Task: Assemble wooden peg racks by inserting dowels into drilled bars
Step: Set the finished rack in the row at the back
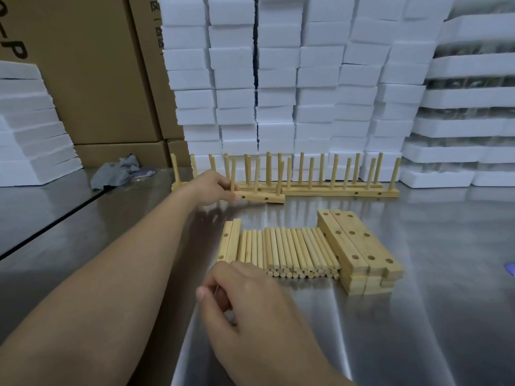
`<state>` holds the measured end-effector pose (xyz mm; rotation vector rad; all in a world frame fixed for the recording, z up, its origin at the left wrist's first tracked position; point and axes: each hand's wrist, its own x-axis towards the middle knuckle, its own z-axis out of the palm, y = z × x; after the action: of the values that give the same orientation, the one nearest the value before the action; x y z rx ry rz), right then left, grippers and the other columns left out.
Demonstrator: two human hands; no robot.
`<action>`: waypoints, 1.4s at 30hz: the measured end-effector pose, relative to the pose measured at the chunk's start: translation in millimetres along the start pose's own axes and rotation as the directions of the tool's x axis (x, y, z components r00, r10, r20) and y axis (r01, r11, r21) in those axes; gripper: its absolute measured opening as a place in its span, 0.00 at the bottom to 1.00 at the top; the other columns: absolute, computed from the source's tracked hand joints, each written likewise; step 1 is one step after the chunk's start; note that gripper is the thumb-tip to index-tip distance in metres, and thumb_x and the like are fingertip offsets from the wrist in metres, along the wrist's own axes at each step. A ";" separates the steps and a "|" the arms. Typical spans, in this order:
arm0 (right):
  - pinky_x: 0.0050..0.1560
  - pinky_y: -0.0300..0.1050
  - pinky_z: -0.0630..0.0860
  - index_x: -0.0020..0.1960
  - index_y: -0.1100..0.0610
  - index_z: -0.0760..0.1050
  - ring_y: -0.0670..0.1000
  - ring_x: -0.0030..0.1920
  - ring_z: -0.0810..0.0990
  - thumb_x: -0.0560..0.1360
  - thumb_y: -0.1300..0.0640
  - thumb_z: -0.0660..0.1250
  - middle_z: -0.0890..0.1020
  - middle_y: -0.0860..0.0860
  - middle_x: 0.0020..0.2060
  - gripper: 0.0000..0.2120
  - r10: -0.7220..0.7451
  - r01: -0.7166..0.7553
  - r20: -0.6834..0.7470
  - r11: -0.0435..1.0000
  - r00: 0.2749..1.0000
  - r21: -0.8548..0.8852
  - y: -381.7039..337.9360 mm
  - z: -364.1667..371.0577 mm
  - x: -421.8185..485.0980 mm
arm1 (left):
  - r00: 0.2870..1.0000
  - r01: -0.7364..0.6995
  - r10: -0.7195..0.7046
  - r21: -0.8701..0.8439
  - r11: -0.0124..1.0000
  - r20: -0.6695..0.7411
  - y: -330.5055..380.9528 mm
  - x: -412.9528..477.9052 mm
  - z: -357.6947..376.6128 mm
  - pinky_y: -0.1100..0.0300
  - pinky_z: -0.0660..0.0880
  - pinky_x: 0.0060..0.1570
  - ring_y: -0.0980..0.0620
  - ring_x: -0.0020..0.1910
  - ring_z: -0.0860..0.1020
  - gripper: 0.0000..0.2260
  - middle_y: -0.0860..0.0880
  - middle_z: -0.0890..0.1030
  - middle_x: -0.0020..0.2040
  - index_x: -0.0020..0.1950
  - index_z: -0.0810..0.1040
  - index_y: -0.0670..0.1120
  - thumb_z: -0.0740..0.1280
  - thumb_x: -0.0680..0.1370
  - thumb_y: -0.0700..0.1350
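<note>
Bar gripped mid-frame, dowels laid out below

A bar carrying two upright pegs was held at its left end by the left hand. The dowels, too many to be counted, were flanked by two spare bars and a stack. The right hand was curled at lower centre; whether anything was held could not be told.

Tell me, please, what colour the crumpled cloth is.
Grey cloth, seen best in the head view.

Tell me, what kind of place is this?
Probably a small factory or packing workshop: white foam blocks and cardboard boxes are stacked high behind a steel table holding loose dowels and finished peg racks.
</note>
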<state>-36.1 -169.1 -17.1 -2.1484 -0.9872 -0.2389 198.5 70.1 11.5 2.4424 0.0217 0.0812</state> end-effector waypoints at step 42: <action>0.29 0.48 0.78 0.48 0.40 0.66 0.45 0.30 0.75 0.79 0.34 0.55 0.73 0.40 0.33 0.11 0.156 -0.198 -0.219 0.963 0.963 -0.185 74.9 69.7 12.1 | 0.980 -0.193 0.189 0.053 0.980 0.066 123.9 40.6 105.1 0.62 0.73 0.40 0.60 0.41 0.81 0.08 0.55 0.88 0.50 0.46 0.90 0.50 0.82 0.73 0.52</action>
<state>16.6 -145.2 -102.3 -2.3285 -0.6721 -0.4805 245.1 -90.7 13.0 2.4987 -0.2414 0.0927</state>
